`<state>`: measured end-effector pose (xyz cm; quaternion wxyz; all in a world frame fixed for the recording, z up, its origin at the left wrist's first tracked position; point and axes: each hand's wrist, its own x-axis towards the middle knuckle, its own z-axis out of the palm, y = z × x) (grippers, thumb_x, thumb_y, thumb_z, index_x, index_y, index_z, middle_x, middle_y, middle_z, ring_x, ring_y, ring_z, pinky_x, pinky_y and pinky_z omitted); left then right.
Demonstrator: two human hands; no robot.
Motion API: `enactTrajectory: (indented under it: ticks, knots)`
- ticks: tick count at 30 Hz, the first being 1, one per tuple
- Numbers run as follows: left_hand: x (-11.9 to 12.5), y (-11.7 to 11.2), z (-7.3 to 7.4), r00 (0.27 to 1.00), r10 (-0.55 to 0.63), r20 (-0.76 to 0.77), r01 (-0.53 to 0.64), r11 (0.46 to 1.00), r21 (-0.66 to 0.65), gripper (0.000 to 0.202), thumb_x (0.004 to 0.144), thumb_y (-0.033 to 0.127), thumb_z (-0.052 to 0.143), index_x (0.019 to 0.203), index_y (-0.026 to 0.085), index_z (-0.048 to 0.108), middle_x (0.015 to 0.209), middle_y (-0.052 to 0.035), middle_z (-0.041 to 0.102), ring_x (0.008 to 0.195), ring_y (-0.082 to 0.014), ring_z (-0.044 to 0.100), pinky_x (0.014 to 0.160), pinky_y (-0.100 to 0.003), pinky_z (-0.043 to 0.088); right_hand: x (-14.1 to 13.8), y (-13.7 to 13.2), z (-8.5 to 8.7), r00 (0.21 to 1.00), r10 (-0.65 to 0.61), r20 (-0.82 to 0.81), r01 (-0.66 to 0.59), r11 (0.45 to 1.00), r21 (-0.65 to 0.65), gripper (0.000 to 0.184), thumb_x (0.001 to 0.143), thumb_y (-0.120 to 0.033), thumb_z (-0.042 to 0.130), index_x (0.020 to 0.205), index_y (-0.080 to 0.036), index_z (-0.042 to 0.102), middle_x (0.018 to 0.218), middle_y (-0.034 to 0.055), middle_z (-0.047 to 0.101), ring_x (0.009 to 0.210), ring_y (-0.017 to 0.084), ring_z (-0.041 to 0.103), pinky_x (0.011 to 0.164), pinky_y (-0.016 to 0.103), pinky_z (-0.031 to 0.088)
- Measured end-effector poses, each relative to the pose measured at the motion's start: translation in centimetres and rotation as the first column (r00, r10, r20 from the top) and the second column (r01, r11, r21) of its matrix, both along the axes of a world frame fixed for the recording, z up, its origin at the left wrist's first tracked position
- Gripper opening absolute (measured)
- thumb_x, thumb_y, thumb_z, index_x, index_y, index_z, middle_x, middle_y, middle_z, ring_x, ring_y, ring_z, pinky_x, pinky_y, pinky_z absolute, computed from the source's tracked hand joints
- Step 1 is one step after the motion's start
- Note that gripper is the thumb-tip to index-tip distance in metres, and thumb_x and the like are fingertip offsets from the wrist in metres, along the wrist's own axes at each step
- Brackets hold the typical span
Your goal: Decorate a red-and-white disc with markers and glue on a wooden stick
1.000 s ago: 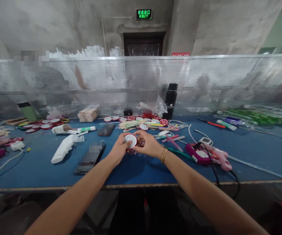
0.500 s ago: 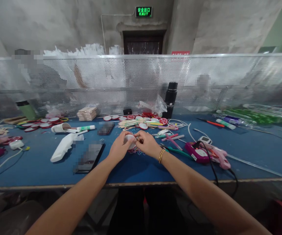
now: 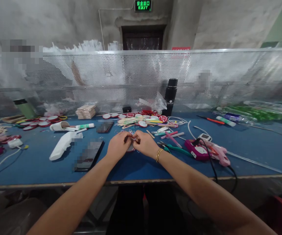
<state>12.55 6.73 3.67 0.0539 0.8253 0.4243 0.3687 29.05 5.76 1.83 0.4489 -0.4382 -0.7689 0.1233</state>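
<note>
My left hand [image 3: 118,145] and my right hand [image 3: 145,143] meet over the middle of the blue table [image 3: 141,171]. The fingers of both are curled into pinches, with the fingertips touching or nearly so. Whatever they pinch is hidden or too small to name. Below the fingertips, a round pale disc [image 3: 130,149] shows in part, mostly covered by the hands. Tiny coloured loops [image 3: 126,131] lie scattered around them. A wooden stick [image 3: 150,134] rests just beyond my right hand.
Left of my hands lie a dark phone [image 3: 90,156] and a white object [image 3: 61,147]. To the right are pliers [image 3: 175,148], a magenta box [image 3: 196,150] and a pink glue gun [image 3: 219,155] with cables. Red-rimmed discs [image 3: 142,123] and a black bottle [image 3: 170,97] stand behind, before a perforated metal screen [image 3: 101,78].
The pale disc, earlier raised between my fingers, now shows lower, beneath the hands. My fingertips have come together. The stick beyond my right hand has come into sight, and the view has tilted slightly down.
</note>
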Motion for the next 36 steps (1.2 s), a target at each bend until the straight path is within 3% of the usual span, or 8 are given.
enactTrajectory:
  ticks: [6,11,13,16,19,23,30,36]
  knots:
    - [-0.3,0.8,-0.4,0.994,-0.027,0.107,0.035,0.997,-0.073,0.026,0.086,0.022,0.049,0.094,0.023,0.073,0.099,-0.0056,0.074,0.096,-0.0229,0.064,0.091,-0.035,0.046,0.1,0.2,-0.4,1.0,0.014,-0.015,-0.014,1.0,-0.017,0.013,0.073,-0.015,0.056,0.084,-0.021,0.053,0.056,-0.0067,0.052,0.055,0.013,0.05,0.058,0.025,0.036]
    - [-0.1,1.5,-0.7,0.944,-0.084,0.319,0.138,0.979,-0.149,0.023,0.083,0.027,0.056,0.097,0.023,0.074,0.098,-0.0044,0.074,0.092,-0.0215,0.065,0.086,-0.033,0.048,0.1,0.3,0.0,0.996,0.011,-0.088,-0.016,0.998,-0.057,0.01,0.073,-0.017,0.057,0.081,-0.021,0.052,0.054,-0.0074,0.051,0.051,0.012,0.047,0.055,0.024,0.036]
    - [0.0,1.5,-0.8,0.897,-0.085,0.434,0.183,0.965,-0.189,0.03,0.083,0.034,0.059,0.108,0.022,0.07,0.095,-0.0044,0.072,0.085,-0.0196,0.063,0.079,-0.031,0.048,0.2,0.2,0.2,0.991,-0.006,-0.135,-0.006,0.996,-0.085,0.009,0.073,-0.018,0.057,0.08,-0.021,0.051,0.053,-0.0074,0.051,0.049,0.011,0.047,0.053,0.024,0.037]
    - [0.2,1.3,-0.9,0.829,-0.001,0.559,0.227,0.914,-0.335,0.04,0.084,0.04,0.057,0.119,0.021,0.063,0.082,-0.002,0.066,0.064,-0.0145,0.056,0.058,-0.025,0.045,0.4,0.2,0.5,0.973,-0.002,-0.231,-0.036,0.986,-0.162,0.01,0.076,-0.021,0.058,0.085,-0.021,0.053,0.053,-0.0069,0.052,0.045,0.011,0.048,0.047,0.024,0.038]
    - [0.3,1.3,-1.0,0.799,0.082,0.596,0.267,0.84,-0.473,0.034,0.08,0.039,0.059,0.109,0.021,0.063,0.075,0.0003,0.061,0.053,-0.0114,0.048,0.046,-0.022,0.035,0.9,0.2,0.6,0.95,0.073,-0.304,-0.155,0.954,-0.256,0.021,0.083,-0.028,0.055,0.103,-0.02,0.057,0.057,-0.005,0.055,0.043,0.012,0.051,0.043,0.025,0.043]
    - [0.3,1.3,-0.9,0.746,0.108,0.657,0.284,0.841,-0.461,0.027,0.076,0.037,0.062,0.097,0.019,0.062,0.072,0.001,0.058,0.055,-0.0106,0.047,0.049,-0.021,0.035,1.6,0.2,0.9,0.923,0.246,-0.295,-0.322,0.914,-0.247,0.041,0.082,-0.028,0.061,0.122,-0.019,0.056,0.073,-0.0001,0.062,0.058,0.015,0.061,0.05,0.027,0.053]
    - [0.7,0.6,-0.2,0.713,0.167,0.681,0.303,0.803,-0.514,0.023,0.075,0.033,0.06,0.094,0.02,0.059,0.075,0.0005,0.059,0.057,-0.0112,0.048,0.05,-0.021,0.037,1.8,0.2,1.0,0.901,0.324,-0.288,-0.392,0.893,-0.221,0.05,0.075,-0.026,0.071,0.122,-0.017,0.057,0.076,-0.0009,0.062,0.059,0.013,0.06,0.056,0.029,0.055]
    - [0.7,0.2,0.1,0.74,0.172,0.65,0.277,0.803,-0.528,0.023,0.076,0.032,0.058,0.096,0.02,0.06,0.083,-0.0013,0.063,0.062,-0.0123,0.052,0.051,-0.021,0.039,1.7,0.3,0.6,0.896,0.31,-0.316,-0.379,0.907,-0.184,0.047,0.07,-0.028,0.076,0.112,-0.015,0.06,0.073,-0.0022,0.061,0.064,0.013,0.06,0.064,0.028,0.053]
